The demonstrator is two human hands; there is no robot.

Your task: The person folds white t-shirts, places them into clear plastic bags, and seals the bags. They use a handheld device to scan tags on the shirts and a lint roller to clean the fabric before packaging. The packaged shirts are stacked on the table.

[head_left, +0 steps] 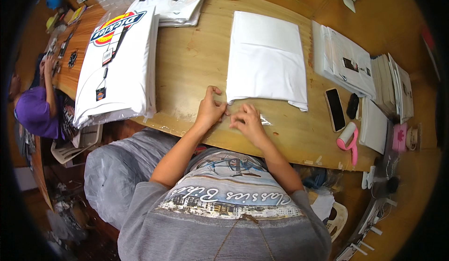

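A folded white garment [266, 57] lies in a clear plastic bag on the wooden table [191, 64]. My left hand [209, 109] pinches the bag's near edge at the garment's lower left corner. My right hand [248, 123] rests just beside it, fingers pressing the clear plastic flap [264, 119] flat on the table. Both hands sit close together at the table's front edge.
A stack of bagged white shirts with a colourful logo [117, 59] lies at left, another stack [175, 1] behind it. At right are more folded white piles [348, 62], a black phone [335, 109], a small black object [353, 105], a pink lint roller [347, 141]. A person in purple [35, 113] sits far left.
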